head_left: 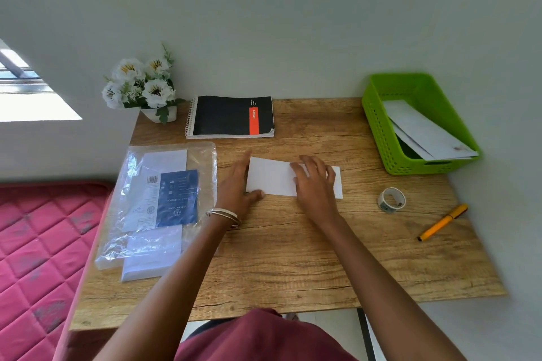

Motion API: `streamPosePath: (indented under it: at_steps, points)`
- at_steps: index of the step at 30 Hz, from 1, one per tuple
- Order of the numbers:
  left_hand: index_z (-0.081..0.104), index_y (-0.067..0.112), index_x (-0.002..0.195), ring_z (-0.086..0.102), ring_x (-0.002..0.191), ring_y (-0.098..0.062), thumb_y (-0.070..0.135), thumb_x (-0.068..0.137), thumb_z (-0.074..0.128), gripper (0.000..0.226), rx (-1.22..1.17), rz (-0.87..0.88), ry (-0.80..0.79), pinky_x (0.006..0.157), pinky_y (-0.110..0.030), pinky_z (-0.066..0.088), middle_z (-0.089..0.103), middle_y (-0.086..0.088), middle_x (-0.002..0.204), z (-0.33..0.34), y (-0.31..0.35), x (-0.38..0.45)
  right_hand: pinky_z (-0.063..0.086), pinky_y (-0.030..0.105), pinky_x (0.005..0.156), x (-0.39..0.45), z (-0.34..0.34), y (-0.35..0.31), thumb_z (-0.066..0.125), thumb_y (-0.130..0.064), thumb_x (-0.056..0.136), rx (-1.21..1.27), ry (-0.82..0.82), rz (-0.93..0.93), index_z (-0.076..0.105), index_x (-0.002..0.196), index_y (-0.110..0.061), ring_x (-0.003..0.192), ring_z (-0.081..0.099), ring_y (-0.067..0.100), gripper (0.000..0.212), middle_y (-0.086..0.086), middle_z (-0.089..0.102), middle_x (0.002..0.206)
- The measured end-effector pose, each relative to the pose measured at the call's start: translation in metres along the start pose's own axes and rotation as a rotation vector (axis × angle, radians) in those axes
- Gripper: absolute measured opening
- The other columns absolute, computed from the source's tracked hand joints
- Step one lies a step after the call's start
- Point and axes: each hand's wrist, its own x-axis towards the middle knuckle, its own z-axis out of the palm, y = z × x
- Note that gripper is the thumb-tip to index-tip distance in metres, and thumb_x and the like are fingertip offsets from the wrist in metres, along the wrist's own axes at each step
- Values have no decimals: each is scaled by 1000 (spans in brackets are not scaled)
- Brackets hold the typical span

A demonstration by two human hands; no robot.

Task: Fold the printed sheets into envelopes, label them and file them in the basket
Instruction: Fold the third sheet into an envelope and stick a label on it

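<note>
I see a folded white sheet (274, 177) lying mid-desk (293, 258), my left hand (236, 184) flat against its left edge, my right hand (315, 182) pressing on top. A green basket (378, 126) holding envelopes (422, 132) sits far right, with a tape roll (391, 200) and yellow pen (443, 222) nearer.

Domestic room, most likely a bedroom corner used as a small home desk. Evidence: wood-grain table (293, 258) set against plain pale walls; pink quilted mattress (38, 258) directly beside the table's left edge; window (26, 88) at upper left, letting in daylight; pot of white artificial flowers (140, 86) at the table's back corner. Stationery of household scale: black spiral notebook (231, 117), green plastic basket (381, 126), roll of tape (391, 199), yellow pen (443, 223), plastic-wrapped paper pack (158, 205).
</note>
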Motion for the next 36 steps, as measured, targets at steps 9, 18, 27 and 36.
streamPosePath:
  at_steps: [9, 18, 27, 36]
  points:
    - [32, 23, 142, 14, 141, -18, 34, 89, 54, 58, 332, 135, -136, 116, -45, 15, 19, 6, 154, 1, -12, 1, -6, 33, 115, -13, 8, 19, 4, -59, 91, 16, -199, -129, 14, 151, -21, 147, 1, 15, 71, 0, 10, 160]
    - [22, 23, 145, 10, 142, -21, 45, 90, 47, 64, 554, 192, -272, 114, -46, 13, 17, 4, 154, -8, -11, 8, -4, 25, 115, -23, -14, 63, 30, -63, 92, 148, -330, -76, 6, 151, -15, 145, -6, 9, 80, -1, 0, 159]
    - [64, 2, 109, 65, 91, -40, 26, 71, 76, 46, 1062, 676, -191, 74, -47, 54, 66, -22, 106, -21, 8, 12, 54, 43, 86, -25, -17, 64, 34, -32, 91, -296, -50, -406, 69, 107, 1, 105, 65, 34, 51, 21, 68, 110]
    - [33, 12, 140, 49, 117, -45, 46, 96, 34, 56, 1155, 624, -314, 100, -51, 37, 45, -30, 133, -14, 24, 8, 59, 42, 61, -32, -14, 65, 88, -13, 60, -439, 4, -574, 69, 100, 4, 88, 70, 37, 47, 25, 71, 96]
